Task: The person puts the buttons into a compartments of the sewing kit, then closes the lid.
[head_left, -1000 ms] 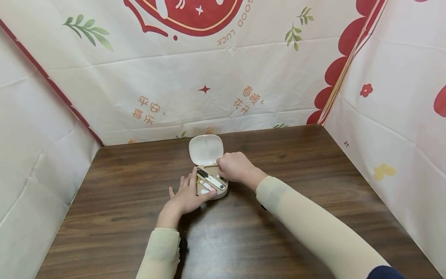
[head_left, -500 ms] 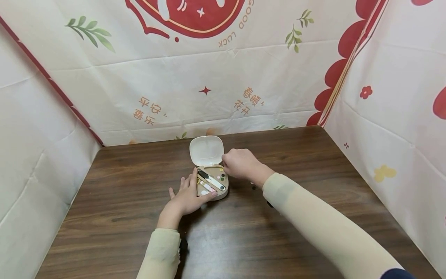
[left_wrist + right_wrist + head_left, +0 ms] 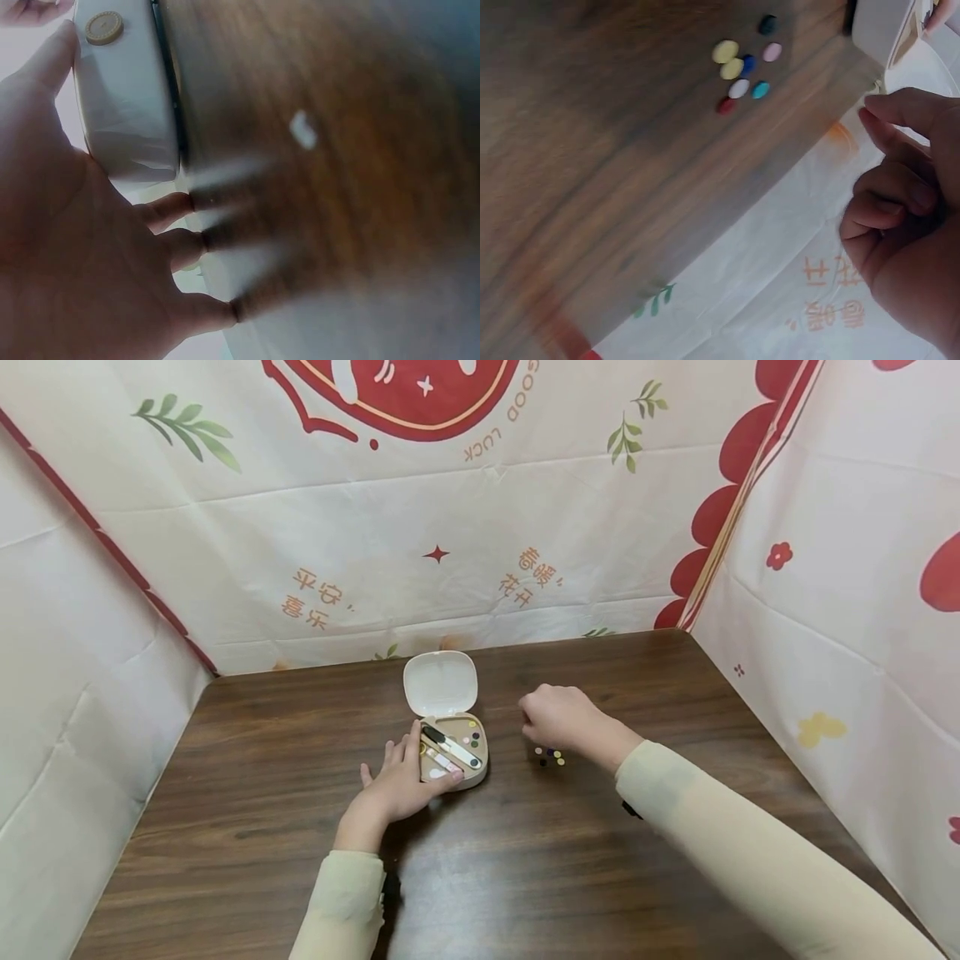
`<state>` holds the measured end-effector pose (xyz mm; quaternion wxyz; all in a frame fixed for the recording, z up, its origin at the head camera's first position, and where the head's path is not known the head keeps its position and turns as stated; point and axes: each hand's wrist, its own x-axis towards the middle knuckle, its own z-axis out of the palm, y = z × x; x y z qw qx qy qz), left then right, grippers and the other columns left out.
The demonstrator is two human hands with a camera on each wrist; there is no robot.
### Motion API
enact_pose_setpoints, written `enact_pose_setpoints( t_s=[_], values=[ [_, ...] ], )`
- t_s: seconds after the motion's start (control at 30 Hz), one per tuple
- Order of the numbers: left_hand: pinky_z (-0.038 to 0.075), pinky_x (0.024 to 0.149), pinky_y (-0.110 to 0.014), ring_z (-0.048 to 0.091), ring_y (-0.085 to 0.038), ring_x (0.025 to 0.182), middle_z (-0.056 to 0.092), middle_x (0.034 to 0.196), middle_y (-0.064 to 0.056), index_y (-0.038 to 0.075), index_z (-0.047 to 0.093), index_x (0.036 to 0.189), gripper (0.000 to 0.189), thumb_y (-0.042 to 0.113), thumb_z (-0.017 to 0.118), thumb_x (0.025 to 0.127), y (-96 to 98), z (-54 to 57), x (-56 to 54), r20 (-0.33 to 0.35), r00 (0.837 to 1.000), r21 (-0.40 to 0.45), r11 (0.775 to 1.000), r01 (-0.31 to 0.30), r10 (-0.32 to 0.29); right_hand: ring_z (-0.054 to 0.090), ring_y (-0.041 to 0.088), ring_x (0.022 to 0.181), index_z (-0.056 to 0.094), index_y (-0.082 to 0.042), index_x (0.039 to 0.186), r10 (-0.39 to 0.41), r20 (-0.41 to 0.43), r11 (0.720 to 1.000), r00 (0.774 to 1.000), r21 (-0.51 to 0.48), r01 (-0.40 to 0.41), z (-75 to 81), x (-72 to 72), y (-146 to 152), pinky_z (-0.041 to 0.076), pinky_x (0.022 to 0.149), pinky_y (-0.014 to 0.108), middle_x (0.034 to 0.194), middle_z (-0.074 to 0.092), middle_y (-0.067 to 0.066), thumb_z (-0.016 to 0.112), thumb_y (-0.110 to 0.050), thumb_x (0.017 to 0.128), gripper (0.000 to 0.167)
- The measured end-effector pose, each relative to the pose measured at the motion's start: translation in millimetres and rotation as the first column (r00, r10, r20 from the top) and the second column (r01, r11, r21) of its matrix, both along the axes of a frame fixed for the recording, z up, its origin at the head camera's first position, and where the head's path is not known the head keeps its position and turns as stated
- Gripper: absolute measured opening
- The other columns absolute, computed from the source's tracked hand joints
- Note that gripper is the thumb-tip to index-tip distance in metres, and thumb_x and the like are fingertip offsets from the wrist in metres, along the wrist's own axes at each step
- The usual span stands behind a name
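An opened cream case (image 3: 487, 760) with buttons and small tools inside, its lid (image 3: 441, 683) tipped back, sits on the brown table. My left hand (image 3: 396, 789) steadies the case, its fingers straight and spread along the left side and its thumb at the front edge. My right hand (image 3: 562, 717) hovers to the right of the case, just behind a small group of loose buttons (image 3: 553, 754). In the right wrist view its thumb and index fingertips come together, with the other fingers curled in; no object shows between them.
In the case, a black-and-white tool (image 3: 450, 745) lies across the middle, with several buttons (image 3: 474, 736) in the right compartment. A small white speck (image 3: 303, 130) lies on the table by the left hand. A printed cloth (image 3: 375, 543) hangs behind the table.
My right hand has moved from the case's right compartment rightward to the loose buttons, uncovering the buttons in the case. The left hand keeps its place on the case.
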<state>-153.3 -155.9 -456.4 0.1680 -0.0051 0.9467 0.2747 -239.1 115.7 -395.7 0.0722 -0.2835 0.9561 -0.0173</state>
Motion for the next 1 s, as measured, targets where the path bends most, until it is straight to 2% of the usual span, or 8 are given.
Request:
enact_pose_setpoints(
  t_s=[0.1, 0.2, 0.47, 0.63, 0.83, 1.0],
  values=[
    [-0.004, 0.123, -0.082, 0.002, -0.042, 0.168, 0.015, 0.179, -0.018, 0.023, -0.007, 0.173, 0.121, 0.083, 0.059, 0.091, 0.5, 0.2, -0.1, 0.000, 1.000, 0.002, 1.000, 0.004, -0.004, 0.060, 0.011, 0.062, 0.072, -0.019, 0.083, -0.040, 0.077, 0.999, 0.996, 0.016, 0.039, -6.3, 6.4, 13, 0.050, 0.057, 0.035, 0.077, 0.068, -0.004, 0.068, -0.018, 0.099, 0.017],
    [-0.003, 0.123, -0.082, 0.003, -0.043, 0.168, 0.015, 0.179, -0.018, 0.023, -0.007, 0.173, 0.122, 0.084, 0.059, 0.090, 0.8, 0.7, 0.5, -0.001, 1.000, 0.010, 1.000, 0.007, -0.007, 0.062, 0.011, 0.064, 0.076, -0.017, 0.087, -0.084, 0.117, 0.996, 0.990, 0.010, 0.084, -12.0, 12.5, 24, 0.052, 0.060, 0.036, 0.079, 0.071, -0.004, 0.071, -0.018, 0.099, 0.013],
    [-0.003, 0.122, -0.083, 0.003, -0.043, 0.168, 0.014, 0.179, -0.019, 0.023, -0.008, 0.173, 0.121, 0.084, 0.057, 0.090, -1.5, -0.3, -0.9, 0.009, 1.000, -0.006, 1.000, 0.003, -0.003, 0.055, 0.015, 0.065, 0.071, -0.018, 0.074, -0.186, 0.136, 0.982, 0.973, -0.020, 0.190, -22.9, 21.2, 38, 0.044, 0.059, 0.035, 0.074, 0.066, -0.003, 0.074, -0.018, 0.095, 0.022],
    [-0.002, 0.123, -0.082, 0.002, -0.042, 0.168, 0.012, 0.180, -0.017, 0.026, -0.012, 0.172, 0.121, 0.085, 0.055, 0.091, -1.3, -1.7, -4.2, 0.028, 0.999, -0.023, 1.000, 0.016, -0.016, 0.051, 0.014, 0.062, 0.067, -0.018, 0.067, -0.213, 0.148, 0.976, 0.966, -0.019, 0.218, -24.5, 22.9, 41, 0.041, 0.059, 0.035, 0.067, 0.060, -0.003, 0.076, -0.019, 0.096, 0.031],
    [0.001, 0.122, -0.084, 0.004, -0.043, 0.168, 0.015, 0.179, -0.019, 0.024, -0.009, 0.173, 0.121, 0.083, 0.057, 0.091, -3.0, 0.3, -1.0, 0.019, 1.000, -0.012, 1.000, 0.006, -0.005, 0.049, 0.014, 0.062, 0.064, -0.018, 0.065, -0.224, 0.172, 0.973, 0.959, -0.010, 0.229, -28.6, 23.6, 39, 0.041, 0.059, 0.035, 0.065, 0.057, -0.003, 0.075, -0.016, 0.095, 0.032],
    [0.000, 0.122, -0.084, 0.004, -0.043, 0.168, 0.016, 0.179, -0.019, 0.024, -0.008, 0.173, 0.121, 0.084, 0.058, 0.090, -1.1, 1.2, -1.5, 0.011, 1.000, -0.003, 1.000, 0.010, -0.010, 0.036, 0.014, 0.058, 0.049, -0.020, 0.058, -0.244, 0.189, 0.967, 0.951, -0.028, 0.253, -32.5, 23.3, 42, 0.032, 0.055, 0.033, 0.059, 0.038, -0.004, 0.065, -0.007, 0.094, 0.042]
  ],
)
